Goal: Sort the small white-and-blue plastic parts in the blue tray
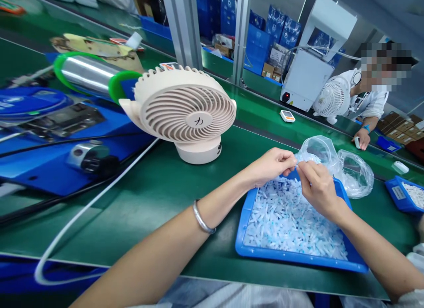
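My left hand (pixel 276 165) and my right hand (pixel 316 184) meet over the far side of a blue tray (pixel 281 255). Both are closed in a pinch, fingertips almost touching. Between them is a small pale piece, too small to make out. Many small white and light-blue plastic pieces (pixel 291 219) fill the tray. Just behind the hands, a clear plastic bag (pixel 319 149) with similar pale contents stands partly hidden by my fingers. A second clear bag (pixel 357 175) lies to its right.
A cream desk fan (pixel 198 118) stands left of the tray on the green table (pixel 149 224). Farther left is a blue machine with a metal roller (pixel 89 76) and a white cable (pixel 82 219). Across the bench, a person (pixel 371 100) sits beside a white fan (pixel 333 98). Another blue tray (pixel 399 197) sits at right.
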Available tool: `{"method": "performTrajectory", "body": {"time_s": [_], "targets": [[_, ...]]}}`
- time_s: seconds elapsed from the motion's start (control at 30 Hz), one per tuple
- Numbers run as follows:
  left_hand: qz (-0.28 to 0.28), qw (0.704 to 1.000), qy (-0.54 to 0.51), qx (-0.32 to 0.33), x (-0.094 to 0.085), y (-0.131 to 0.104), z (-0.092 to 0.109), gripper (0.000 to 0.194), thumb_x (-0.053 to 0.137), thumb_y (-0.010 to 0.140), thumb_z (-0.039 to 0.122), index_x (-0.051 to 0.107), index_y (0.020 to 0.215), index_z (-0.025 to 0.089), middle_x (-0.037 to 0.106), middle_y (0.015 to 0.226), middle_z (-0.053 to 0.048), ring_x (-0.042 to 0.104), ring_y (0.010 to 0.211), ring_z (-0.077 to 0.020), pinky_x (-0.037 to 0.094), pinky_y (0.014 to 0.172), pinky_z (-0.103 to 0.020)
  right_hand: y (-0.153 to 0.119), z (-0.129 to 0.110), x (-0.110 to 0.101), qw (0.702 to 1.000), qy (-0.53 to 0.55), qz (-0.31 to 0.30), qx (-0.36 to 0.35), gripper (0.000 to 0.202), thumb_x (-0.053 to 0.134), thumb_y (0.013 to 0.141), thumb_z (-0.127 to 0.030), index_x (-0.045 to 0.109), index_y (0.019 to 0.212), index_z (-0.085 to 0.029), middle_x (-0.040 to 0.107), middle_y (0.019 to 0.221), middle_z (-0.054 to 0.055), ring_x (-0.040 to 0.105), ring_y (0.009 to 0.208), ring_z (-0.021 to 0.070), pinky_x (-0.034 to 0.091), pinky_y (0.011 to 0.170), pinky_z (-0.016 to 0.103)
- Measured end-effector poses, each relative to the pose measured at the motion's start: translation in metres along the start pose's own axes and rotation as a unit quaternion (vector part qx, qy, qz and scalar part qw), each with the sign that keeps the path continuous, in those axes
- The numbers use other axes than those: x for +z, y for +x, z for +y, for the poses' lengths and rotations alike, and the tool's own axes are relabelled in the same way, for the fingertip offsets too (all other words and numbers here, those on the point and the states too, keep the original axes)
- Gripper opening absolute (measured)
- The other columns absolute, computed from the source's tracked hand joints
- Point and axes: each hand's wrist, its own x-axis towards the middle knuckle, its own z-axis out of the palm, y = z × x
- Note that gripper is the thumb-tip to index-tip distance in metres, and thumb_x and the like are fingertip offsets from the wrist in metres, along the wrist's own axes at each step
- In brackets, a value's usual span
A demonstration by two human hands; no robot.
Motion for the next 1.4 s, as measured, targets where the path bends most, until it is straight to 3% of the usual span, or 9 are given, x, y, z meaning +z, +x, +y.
{"method": "performTrajectory", "body": {"time_s": [0.23,0.5,0.73,0.83,0.97,1.07,1.17,1.27,1.4], "targets": [[-0.001,0.999,0.008,-0.033,0.003,0.000,0.004,0.031,0.042,0.078,0.017,0.040,0.048,0.015,0.038,0.045,0.004,0.034,0.044,-0.0055,0.026,0.045,-0.021,-0.001,-0.004,0.000,0.999,-0.036,0.002,-0.009,0.024,0.037,0.084,-0.010,0.052,0.065,-0.015,0.047,0.054,0.001,0.035,0.051,0.0144,0.027,0.053,0.025],[0.025,0.995,0.099,-0.007,0.004,-0.001,0.001,0.032,0.041,0.077,0.022,0.039,0.045,0.016,0.038,0.044,0.004,0.035,0.043,-0.0065,0.027,0.045,-0.022,-0.002,-0.006,0.001,1.000,-0.024,0.005,0.011,0.027,0.037,0.084,-0.011,0.052,0.063,-0.015,0.047,0.052,0.001,0.039,0.050,0.0133,0.030,0.054,0.025],[0.159,0.987,0.032,-0.012,0.004,0.004,-0.004,0.029,0.046,0.073,0.023,0.045,0.045,0.015,0.048,0.046,0.001,0.042,0.046,-0.0071,0.032,0.049,-0.021,-0.001,0.002,0.007,0.993,0.083,-0.010,0.082,0.022,0.045,0.083,-0.029,0.057,0.075,-0.012,0.056,0.058,0.003,0.047,0.053,0.0132,0.036,0.054,0.025],[0.207,0.973,-0.083,-0.054,0.002,0.006,-0.002,0.024,0.048,0.069,0.013,0.048,0.046,0.013,0.052,0.051,0.000,0.046,0.050,-0.0062,0.034,0.051,-0.020,-0.002,-0.008,0.006,0.978,0.170,-0.112,0.035,0.024,0.045,0.083,-0.031,0.059,0.083,-0.011,0.058,0.068,0.005,0.050,0.060,0.0142,0.038,0.060,0.027],[0.201,0.963,-0.164,-0.075,-0.001,0.008,0.000,0.024,0.048,0.065,0.003,0.044,0.043,0.012,0.052,0.049,0.000,0.044,0.047,-0.0045,0.030,0.046,-0.019,0.002,-0.022,-0.005,0.903,0.238,-0.339,-0.109,0.031,0.053,0.077,-0.033,0.056,0.105,-0.021,0.052,0.101,0.010,0.050,0.087,0.0201,0.038,0.075,0.034],[0.210,0.960,-0.166,-0.088,-0.002,0.008,0.000,0.024,0.046,0.065,0.000,0.043,0.045,0.012,0.049,0.045,0.002,0.034,0.037,-0.0017,0.020,0.040,-0.020,0.007,-0.014,-0.015,0.859,0.183,-0.469,-0.094,0.033,0.061,0.070,-0.031,0.058,0.102,-0.023,0.051,0.098,0.009,0.050,0.085,0.0211,0.039,0.073,0.034],[0.209,0.959,-0.168,-0.085,-0.003,0.009,-0.002,0.024,0.046,0.065,-0.002,0.043,0.047,0.013,0.046,0.043,0.003,0.030,0.035,-0.0010,0.017,0.040,-0.021,0.008,0.003,-0.021,0.841,0.108,-0.530,-0.020,0.015,0.058,0.070,-0.025,0.063,0.083,-0.018,0.054,0.083,0.007,0.052,0.069,0.0160,0.038,0.062,0.027],[0.209,0.962,-0.159,-0.075,-0.003,0.009,-0.002,0.023,0.047,0.067,0.000,0.042,0.049,0.014,0.046,0.045,0.003,0.032,0.037,-0.0014,0.019,0.041,-0.021,0.006,0.013,-0.020,0.858,0.088,-0.505,0.032,0.014,0.054,0.074,-0.026,0.062,0.081,-0.017,0.055,0.074,0.005,0.052,0.065,0.0141,0.036,0.058,0.025],[0.209,0.963,-0.151,-0.074,-0.003,0.009,-0.001,0.021,0.046,0.071,0.006,0.043,0.052,0.014,0.047,0.048,0.002,0.034,0.040,-0.0024,0.021,0.042,-0.021,0.004,0.005,-0.013,0.908,0.128,-0.396,0.038,0.020,0.048,0.080,-0.026,0.061,0.091,-0.015,0.055,0.079,0.006,0.051,0.067,0.0136,0.037,0.062,0.026]]}}
